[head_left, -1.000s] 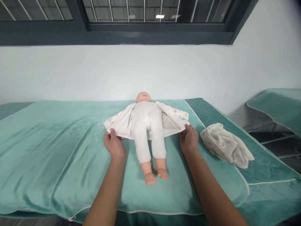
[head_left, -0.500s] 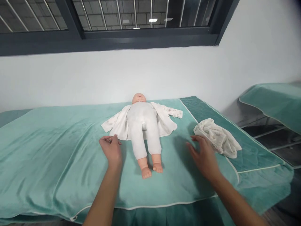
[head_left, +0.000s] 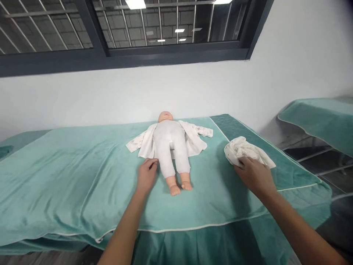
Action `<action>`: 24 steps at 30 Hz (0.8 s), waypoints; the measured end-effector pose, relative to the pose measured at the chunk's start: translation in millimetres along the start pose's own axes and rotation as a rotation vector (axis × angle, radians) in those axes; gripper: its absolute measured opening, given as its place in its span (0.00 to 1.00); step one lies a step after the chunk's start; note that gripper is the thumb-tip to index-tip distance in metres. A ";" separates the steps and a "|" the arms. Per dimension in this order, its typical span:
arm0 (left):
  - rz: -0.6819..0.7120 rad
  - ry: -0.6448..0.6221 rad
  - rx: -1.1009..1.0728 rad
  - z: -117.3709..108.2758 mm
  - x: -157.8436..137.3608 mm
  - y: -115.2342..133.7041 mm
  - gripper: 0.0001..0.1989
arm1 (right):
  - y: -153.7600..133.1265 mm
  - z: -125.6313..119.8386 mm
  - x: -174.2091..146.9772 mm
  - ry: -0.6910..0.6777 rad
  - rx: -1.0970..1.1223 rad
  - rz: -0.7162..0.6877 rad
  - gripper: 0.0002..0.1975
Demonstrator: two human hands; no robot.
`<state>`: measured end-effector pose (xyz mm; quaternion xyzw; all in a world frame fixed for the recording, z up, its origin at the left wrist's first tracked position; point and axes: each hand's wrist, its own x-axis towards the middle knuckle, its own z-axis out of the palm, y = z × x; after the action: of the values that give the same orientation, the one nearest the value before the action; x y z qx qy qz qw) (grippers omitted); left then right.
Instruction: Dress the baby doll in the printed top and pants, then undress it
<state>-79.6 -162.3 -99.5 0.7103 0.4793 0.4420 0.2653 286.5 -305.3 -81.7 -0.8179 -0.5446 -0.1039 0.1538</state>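
Observation:
A baby doll (head_left: 168, 135) lies on its back, with white cloth over its torso and legs and its feet bare. Beneath it a white printed baby jacket (head_left: 197, 141) is spread open, sleeves out to both sides. My left hand (head_left: 147, 175) is beside the doll's leg at the jacket's lower hem, fingers curled in and nothing visible in them. On the right lies a crumpled white printed baby garment (head_left: 245, 148); its exact kind does not show. My right hand (head_left: 256, 176) grips its near edge, fingertips partly hidden in the folds.
Green velvety covers (head_left: 68, 176) with pale piping spread over the bed. Behind it stands a white wall (head_left: 124, 95) under a dark-framed window (head_left: 176, 55) with bars. Another green-covered bed (head_left: 325, 117) is at the right, beyond a gap.
My right hand has moved from open beside the crumpled garment to closed on its edge. My left hand has moved right, closer to the doll's leg. The view has tilted up slightly.

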 end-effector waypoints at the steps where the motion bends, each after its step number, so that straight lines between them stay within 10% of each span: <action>1: -0.036 -0.013 -0.044 -1.6 -1.7 0.6 0.13 | -7.2 -4.0 3.0 -0.006 0.082 -0.026 0.11; 7: -0.188 -0.043 -0.226 -13.0 -4.8 41.1 0.13 | -66.7 -69.2 21.6 -0.013 0.663 0.017 0.14; 14: 0.174 -0.321 -0.401 -42.4 -14.7 173.1 0.28 | -154.8 -159.1 27.1 -0.139 1.561 0.011 0.12; 17: 0.326 -0.164 -0.418 -49.1 -16.3 201.1 0.35 | -180.0 -181.5 22.2 -0.160 1.654 -0.140 0.10; 24: 0.325 0.078 -0.522 -75.3 4.1 209.6 0.19 | -198.3 -192.1 7.7 -0.048 1.398 -0.526 0.17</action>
<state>-51.9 -245.8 105.1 0.6679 0.2395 0.6138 0.3462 106.0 -297.5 127.3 -0.3743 -0.6645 0.2510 0.5961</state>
